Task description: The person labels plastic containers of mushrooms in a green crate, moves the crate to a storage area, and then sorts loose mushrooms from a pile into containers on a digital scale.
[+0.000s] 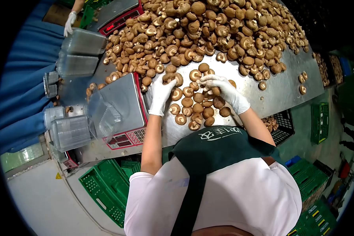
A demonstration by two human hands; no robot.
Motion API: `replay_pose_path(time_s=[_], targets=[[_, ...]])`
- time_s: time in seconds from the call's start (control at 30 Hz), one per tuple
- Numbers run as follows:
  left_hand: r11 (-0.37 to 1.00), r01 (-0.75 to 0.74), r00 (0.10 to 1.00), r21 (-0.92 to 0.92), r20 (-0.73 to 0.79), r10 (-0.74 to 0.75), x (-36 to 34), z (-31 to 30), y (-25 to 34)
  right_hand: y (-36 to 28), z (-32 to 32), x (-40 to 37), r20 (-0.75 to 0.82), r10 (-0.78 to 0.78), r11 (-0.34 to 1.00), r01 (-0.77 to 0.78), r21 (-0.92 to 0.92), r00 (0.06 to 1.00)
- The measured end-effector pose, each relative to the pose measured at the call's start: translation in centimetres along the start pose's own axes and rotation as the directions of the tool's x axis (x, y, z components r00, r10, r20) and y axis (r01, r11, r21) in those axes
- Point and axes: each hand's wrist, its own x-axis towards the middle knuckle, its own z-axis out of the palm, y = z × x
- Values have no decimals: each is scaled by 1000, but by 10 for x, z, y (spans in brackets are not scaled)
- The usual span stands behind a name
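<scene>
My left hand (160,95), in a white glove, is closed around a brown shiitake mushroom (169,78) at the left of a small loose group on the metal table (167,133). Opposite it, my gloved right hand (226,92) has its fingers curled over the group, with a mushroom (215,91) held under them against the palm side. Between and below both hands lie several shiitake mushrooms (198,97), some cap up, some showing pale gills and stems. The fingertips of my left hand are partly hidden by the mushrooms.
A large shiitake heap (208,31) covers the table's far side. At left stands a red-edged scale (124,102) with a clear tray on it, beside stacked clear plastic trays (70,131). Another person's gloved hand (70,23) is near more trays. Green crates (106,188) sit below.
</scene>
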Motion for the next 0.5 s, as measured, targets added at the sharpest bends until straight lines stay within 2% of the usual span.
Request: replay_pose_path(time_s=[0.03,0.07,0.13,0.2,0.23,0.33,0.37,0.4,0.43,0.47,0.5], targets=[[991,41,999,129,13,-43,-7,0,12,-1,3,5,45,-11,998,14,-56,999],[970,-18,999,244,46,7,-13,1,18,-2,8,7,46,-11,998,14,-57,999],[937,-147,982,318,158,101,-26,15,19,-5,21,9,85,53,995,-45,-91,995],[858,-347,926,379,283,250,-41,29,31,-8,31,7,106,161,987,-162,4,981],[923,-267,923,278,348,163,-44,31,34,0,29,11,94,131,991,-133,19,987],[954,-230,919,191,365,148,-37,17,37,4,15,11,36,111,987,-115,115,993],[972,-105,940,209,340,29,-32,9,44,0,10,6,45,124,975,-130,181,991],[951,-12,960,309,271,-76,-24,1,48,11,-11,5,173,127,918,-181,353,977],[952,76,970,298,198,-139,-14,-3,43,10,-14,-5,18,46,989,-48,139,999],[946,162,971,280,126,-204,-2,-7,35,11,-13,-17,-113,-69,993,57,-100,991],[908,11,992,419,109,-63,11,-8,15,22,-20,-22,-93,-333,788,223,-574,938]])
